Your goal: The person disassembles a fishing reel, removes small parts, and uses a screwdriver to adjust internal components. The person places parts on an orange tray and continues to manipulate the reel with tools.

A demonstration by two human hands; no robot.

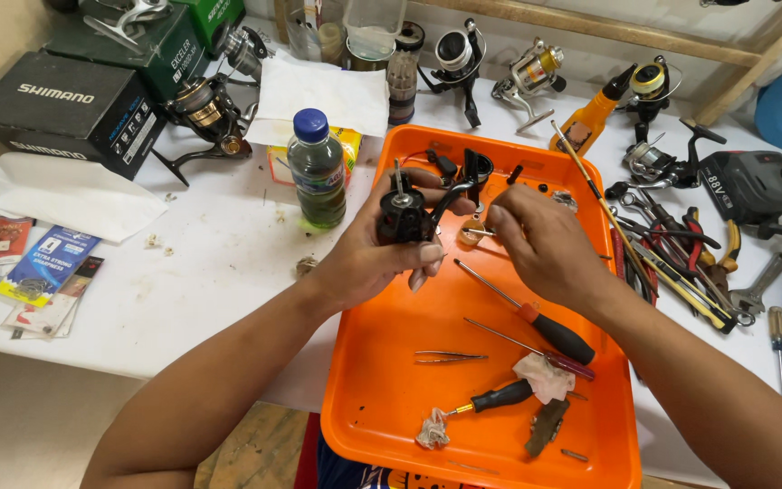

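Black fishing reel body (406, 214), partly stripped, held over the upper-left part of the orange tray (382, 398). Left hand (375, 258) wrapped tight around it, thumb and fingers closed on the housing, shaft end pointing up. Right hand (540, 243) just beside it, fingertips pinched narrow on a small brass-coloured part (473, 233) next to the reel; what exactly it is, can't tell.

Tray: smooth hard plastic, raised rim, rounded corners. Lower-left of tray floor is bare; the rest is cluttered. Red-and-black screwdriver (536, 321) lies diagonal below the right hand, tweezers (450, 356) nearer centre, black-handled screwdriver (495, 398) and crumpled rag scraps (543, 376) toward the near edge.

Left of tray: plastic bottle (317, 168) with blue cap, greenish liquid, upright, near the left wrist. Right of tray: pile of pliers and wrenches (681, 263) crowding the tray rim.

Surface is a white tabletop (210, 272), scuffed, with crumbs. Back edge lined with spinning reels (531, 72) and dark cardboard boxes (65, 109).
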